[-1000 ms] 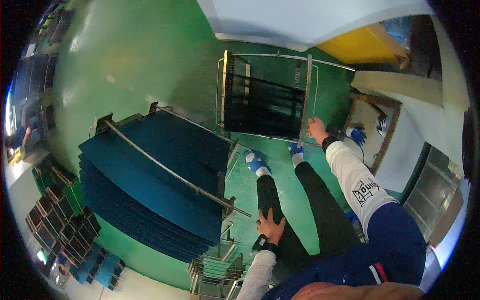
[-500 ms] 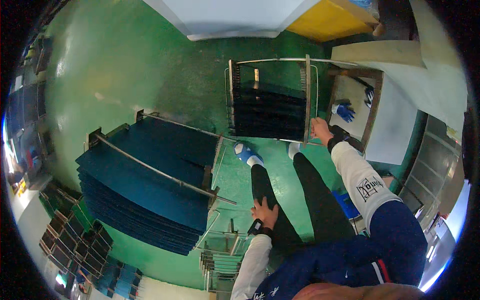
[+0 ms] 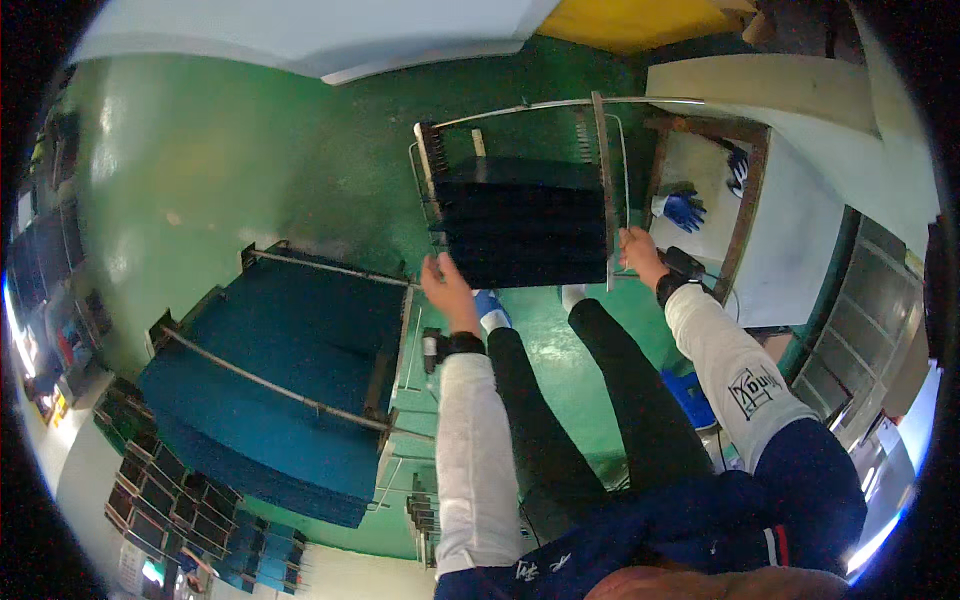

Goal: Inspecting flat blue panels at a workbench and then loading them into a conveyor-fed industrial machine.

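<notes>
Your two hands are at the sides of the metal rack (image 3: 600, 150) with dark sheets (image 3: 522, 232).
Your right hand (image 3: 641, 255) holds the thin side handle (image 3: 625, 165); your left hand (image 3: 447, 293) is at the near left corner, its grip unclear. To the left stands another rack (image 3: 275, 372), with blue sheets (image 3: 300, 325). At right lies a blue glove (image 3: 684, 211).

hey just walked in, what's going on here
Someone has both hands at a metal rack of dark sheets. The right hand holds its right side; the left hand is at its near left corner, grip unclear. A second rack, full of blue sheets, stands to the left.
</notes>
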Available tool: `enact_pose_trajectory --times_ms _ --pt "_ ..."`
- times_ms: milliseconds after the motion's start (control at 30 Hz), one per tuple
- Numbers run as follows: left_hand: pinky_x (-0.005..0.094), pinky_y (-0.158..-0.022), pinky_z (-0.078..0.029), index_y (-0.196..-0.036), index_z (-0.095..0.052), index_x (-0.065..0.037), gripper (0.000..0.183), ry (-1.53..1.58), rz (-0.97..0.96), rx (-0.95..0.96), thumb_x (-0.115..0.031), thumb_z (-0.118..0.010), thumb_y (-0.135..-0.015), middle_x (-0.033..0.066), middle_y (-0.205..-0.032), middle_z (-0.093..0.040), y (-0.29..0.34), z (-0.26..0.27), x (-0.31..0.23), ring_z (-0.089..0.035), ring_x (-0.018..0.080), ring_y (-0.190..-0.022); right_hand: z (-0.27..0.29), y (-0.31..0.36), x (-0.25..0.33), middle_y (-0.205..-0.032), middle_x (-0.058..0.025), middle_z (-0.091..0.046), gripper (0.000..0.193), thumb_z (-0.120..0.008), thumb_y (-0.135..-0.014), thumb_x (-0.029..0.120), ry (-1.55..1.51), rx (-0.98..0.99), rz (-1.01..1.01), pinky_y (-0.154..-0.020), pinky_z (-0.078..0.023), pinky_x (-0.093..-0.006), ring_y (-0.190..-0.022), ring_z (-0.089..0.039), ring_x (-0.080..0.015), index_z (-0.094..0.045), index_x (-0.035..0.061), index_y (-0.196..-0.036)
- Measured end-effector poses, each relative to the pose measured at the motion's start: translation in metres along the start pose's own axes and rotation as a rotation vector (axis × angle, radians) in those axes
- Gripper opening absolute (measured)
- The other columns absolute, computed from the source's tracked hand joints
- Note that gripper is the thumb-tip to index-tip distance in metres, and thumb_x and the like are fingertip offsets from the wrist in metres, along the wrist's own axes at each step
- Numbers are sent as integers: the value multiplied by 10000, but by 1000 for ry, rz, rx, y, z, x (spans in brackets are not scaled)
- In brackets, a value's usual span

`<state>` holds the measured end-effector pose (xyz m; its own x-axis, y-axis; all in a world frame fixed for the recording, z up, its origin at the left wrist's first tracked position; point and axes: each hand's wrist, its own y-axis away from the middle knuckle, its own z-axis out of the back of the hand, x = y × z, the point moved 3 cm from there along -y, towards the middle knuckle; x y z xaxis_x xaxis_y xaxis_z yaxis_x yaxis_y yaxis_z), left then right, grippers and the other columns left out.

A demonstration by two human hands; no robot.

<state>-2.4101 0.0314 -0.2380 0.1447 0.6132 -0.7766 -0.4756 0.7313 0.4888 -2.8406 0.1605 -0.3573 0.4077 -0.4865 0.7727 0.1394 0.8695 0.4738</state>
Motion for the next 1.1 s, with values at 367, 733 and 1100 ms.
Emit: enact_pose_trajectory --times_ms 367,733,1100 --pt "360 -974 -385 -1388 -360 -16 809 151 445 379 -650 -399 -887 122 -1406 -405 -111 -27 82 -467 229 -1203 -11 16 71 -674 -27 -523 126 -551 -892 212 -321 -247 -602 -509 -419 -305 -552 -509 -157 -560 92 -853" --pt "305 -614 -487 -1095 -607 -90 604 277 711 466 -633 -493 -857 21 -910 -639 -94 -10 54 -596 144 -716 5 23 155 -625 24 -432 307 -585 -898 317 -434 -487 -662 -541 -359 -278 -559 -417 -96 -499 99 -700" --pt "317 -686 -493 -1066 -633 -126 517 244 702 460 -588 -531 -858 11 -879 -639 -39 72 -32 -604 159 -776 35 104 274 -638 49 -390 308 -595 -890 351 -712 -436 -747 -502 -298 -269 -556 -358 -74 -459 145 -706"
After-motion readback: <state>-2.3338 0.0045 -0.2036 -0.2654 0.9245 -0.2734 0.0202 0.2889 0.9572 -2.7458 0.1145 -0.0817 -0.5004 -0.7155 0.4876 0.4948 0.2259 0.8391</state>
